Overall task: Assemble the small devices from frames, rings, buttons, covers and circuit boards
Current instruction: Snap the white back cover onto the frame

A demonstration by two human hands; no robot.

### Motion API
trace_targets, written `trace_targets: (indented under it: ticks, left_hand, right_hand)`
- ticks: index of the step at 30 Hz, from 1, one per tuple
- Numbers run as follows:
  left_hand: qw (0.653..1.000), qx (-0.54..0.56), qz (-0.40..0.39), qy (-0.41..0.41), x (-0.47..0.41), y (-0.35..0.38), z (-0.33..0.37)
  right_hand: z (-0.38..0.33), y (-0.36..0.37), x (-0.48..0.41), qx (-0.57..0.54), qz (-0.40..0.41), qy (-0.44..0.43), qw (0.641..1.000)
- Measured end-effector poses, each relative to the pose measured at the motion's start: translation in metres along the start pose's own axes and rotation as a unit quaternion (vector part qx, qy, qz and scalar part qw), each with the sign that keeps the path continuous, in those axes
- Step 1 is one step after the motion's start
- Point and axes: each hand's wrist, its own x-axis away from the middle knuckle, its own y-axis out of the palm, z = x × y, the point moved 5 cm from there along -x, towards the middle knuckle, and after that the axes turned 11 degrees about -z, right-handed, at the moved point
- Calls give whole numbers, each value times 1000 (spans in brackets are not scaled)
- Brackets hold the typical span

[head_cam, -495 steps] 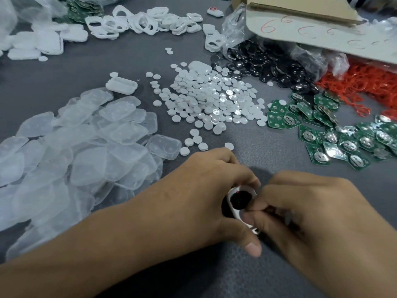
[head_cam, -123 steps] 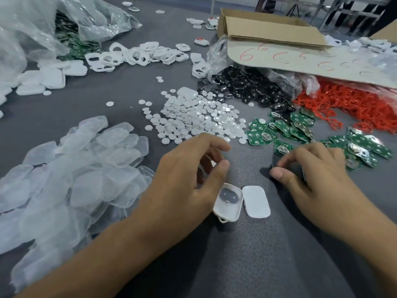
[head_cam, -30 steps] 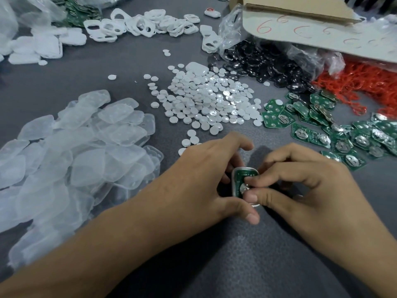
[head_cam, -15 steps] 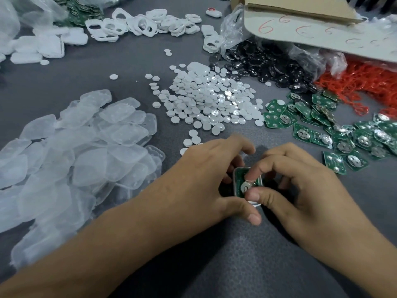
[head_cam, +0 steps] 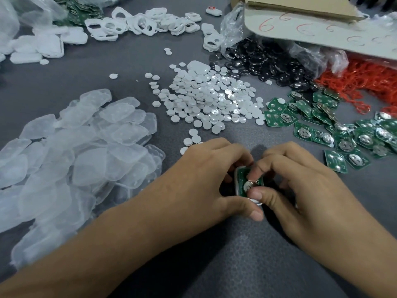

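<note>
The white frame sits low on the grey tabletop, near its middle, with a green circuit board lying inside it. The left hand curls round the frame from the left, its thumb along the near end. The right hand pinches the circuit board, with a fingertip pressing on top and the thumb at the near edge, so both hands are clamped on the same piece.

Just right of the hands lie loose circuit boards, scattered flat. Beyond the hands is a heap of white buttons, and to the left a broad pile of translucent covers.

Farther back on the right, a clear plastic bag lies open on its side with black round pieces spilling from it onto the tabletop. Red rings are heaped beside them. Over both leans a cardboard box; its contents cannot be seen. At the far left, another clear bag holds more green boards, with white frames in a row beside it.
</note>
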Motion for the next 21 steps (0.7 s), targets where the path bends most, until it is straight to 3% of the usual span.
trace_targets:
  ticks: [21]
  left_hand:
    - [1000, 4, 0, -8, 2, 0, 1]
  right_hand:
    - [-10, -1, 5, 52, 37, -6, 998]
